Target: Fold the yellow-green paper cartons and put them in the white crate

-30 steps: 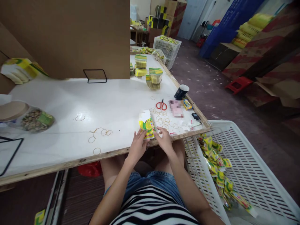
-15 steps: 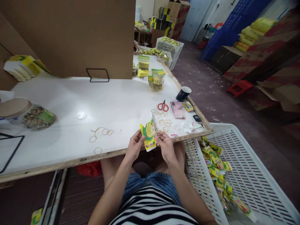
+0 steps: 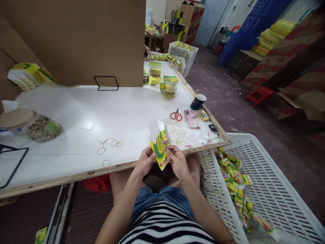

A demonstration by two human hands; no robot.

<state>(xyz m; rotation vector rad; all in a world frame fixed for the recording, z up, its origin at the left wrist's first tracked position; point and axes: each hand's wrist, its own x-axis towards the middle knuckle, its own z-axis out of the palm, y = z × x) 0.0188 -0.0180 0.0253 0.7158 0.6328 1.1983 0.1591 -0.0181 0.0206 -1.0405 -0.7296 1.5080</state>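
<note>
Both my hands hold a small stack of yellow-green packets (image 3: pixel 159 149) upright just in front of the white table's (image 3: pixel 101 112) near edge. My left hand (image 3: pixel 145 162) grips the stack's left side with curled fingers. My right hand (image 3: pixel 176 160) pinches its right side. Loose rubber bands (image 3: pixel 177 133) lie on the table just beyond the packets, and a few more rubber bands (image 3: pixel 109 144) lie to the left.
Red scissors (image 3: pixel 175 115), a dark cup (image 3: pixel 198 101) and a small black device (image 3: pixel 212 127) sit at the table's right. Banded packet bundles (image 3: pixel 168 85) stand farther back. A white crate (image 3: pixel 269 189) with loose packets (image 3: pixel 236 183) is at my right. A jar (image 3: pixel 30 125) lies at the left.
The packet stack has been lifted off the table edge and drawn toward me, held upright between both hands. The camera view shifted slightly.
</note>
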